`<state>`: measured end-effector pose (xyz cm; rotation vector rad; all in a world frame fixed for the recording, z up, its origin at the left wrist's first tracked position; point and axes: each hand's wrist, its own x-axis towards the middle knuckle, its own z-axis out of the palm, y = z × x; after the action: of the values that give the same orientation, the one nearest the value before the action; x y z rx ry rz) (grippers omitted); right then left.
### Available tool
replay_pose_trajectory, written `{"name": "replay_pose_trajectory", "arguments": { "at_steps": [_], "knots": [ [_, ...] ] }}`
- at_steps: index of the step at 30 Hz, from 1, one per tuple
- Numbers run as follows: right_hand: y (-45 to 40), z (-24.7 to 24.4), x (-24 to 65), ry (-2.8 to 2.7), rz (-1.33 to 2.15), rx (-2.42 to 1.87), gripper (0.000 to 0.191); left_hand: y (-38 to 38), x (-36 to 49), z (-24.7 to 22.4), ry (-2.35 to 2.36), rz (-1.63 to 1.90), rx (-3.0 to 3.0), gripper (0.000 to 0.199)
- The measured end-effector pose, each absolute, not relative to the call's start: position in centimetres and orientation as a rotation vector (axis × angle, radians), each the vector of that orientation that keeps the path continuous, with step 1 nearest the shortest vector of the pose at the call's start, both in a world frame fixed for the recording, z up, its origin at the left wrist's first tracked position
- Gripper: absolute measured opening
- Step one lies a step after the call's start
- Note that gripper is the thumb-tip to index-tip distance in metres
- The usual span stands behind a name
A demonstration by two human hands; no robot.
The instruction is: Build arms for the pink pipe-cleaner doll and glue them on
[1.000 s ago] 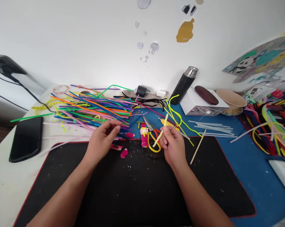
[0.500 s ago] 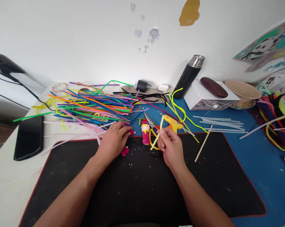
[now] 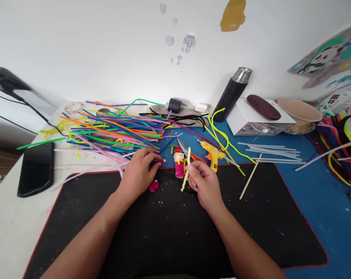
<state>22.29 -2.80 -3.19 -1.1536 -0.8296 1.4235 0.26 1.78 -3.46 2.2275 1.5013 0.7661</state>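
Bare left forearm (image 3: 90, 228) enters near left, slants far and right. Bare left hand (image 3: 139, 170) back up, fingers bent toward the right, thumb near them. Bare right forearm (image 3: 243, 236) enters near right, slants far and left. Bare right hand (image 3: 204, 180) in thumb-and-finger pinch, remaining fingers curled. Hands apart, roughly level.

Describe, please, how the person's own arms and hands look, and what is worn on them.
The left forearm and right forearm are bare, with no sleeve in view. The left hand and right hand are ungloved. No watch, bracelet or ring can be seen.
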Motion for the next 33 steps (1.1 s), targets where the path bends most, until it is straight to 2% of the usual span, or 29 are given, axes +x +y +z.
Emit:
{"name": "replay_pose_trajectory", "arguments": {
  "at_steps": [5,11,16,33],
  "knots": [
    [-3.3,-2.4,21.6,-0.945,1.488,-1.167,0.038,1.1,0.1,-1.5,1.414,0.913,1.729,0.013],
    [-3.9,-1.4,20.3,-1.222,1.467,-1.24,0.032,0.5,0.1,-0.1,1.136,0.847,1.221,0.034],
    [-4.3,-0.7,19.3,-1.409,1.392,-1.284,0.027,0.3,-0.4,0.5,1.138,0.859,1.166,0.043],
    [-4.6,-0.5,18.8,-1.404,1.244,-1.336,0.028,0.0,-0.3,1.0,1.064,0.845,1.158,0.04]
  ]
}}
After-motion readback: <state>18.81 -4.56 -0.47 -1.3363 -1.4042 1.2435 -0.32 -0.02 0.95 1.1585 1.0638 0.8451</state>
